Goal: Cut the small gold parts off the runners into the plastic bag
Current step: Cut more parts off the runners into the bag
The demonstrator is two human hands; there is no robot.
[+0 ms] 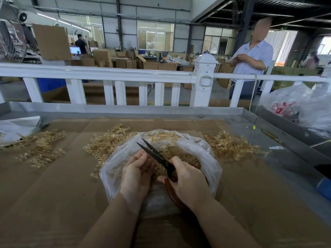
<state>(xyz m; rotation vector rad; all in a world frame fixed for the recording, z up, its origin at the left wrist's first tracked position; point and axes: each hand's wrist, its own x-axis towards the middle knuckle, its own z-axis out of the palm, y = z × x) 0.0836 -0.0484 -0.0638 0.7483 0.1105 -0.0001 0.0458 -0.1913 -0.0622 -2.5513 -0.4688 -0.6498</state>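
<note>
Nearest us, our right hand [186, 181] gripped the reddish handles of the scissors [157, 156], whose dark blades stood parted and pointed up and away over the bag. Our left hand [138, 173] was curled beside the blades, its fingers closed around a gold runner [157, 169] that it mostly hid, so we could not tell how much of the piece remained. Both hands hung over the open mouth of the clear plastic bag [207, 163], which lay on the brown cardboard sheet [53, 185] and already held a heap of small gold parts [180, 154]. Just beyond the bag, touching its far rim, lay a pile of uncut runners [107, 142]. Another pile [231, 145] lay to the right and a third [41, 149] further left. Behind the grey tray edge [143, 110] ran a white railing [100, 73], and past it on the right a person in a light blue shirt [250, 58] stood among cardboard boxes.
</note>
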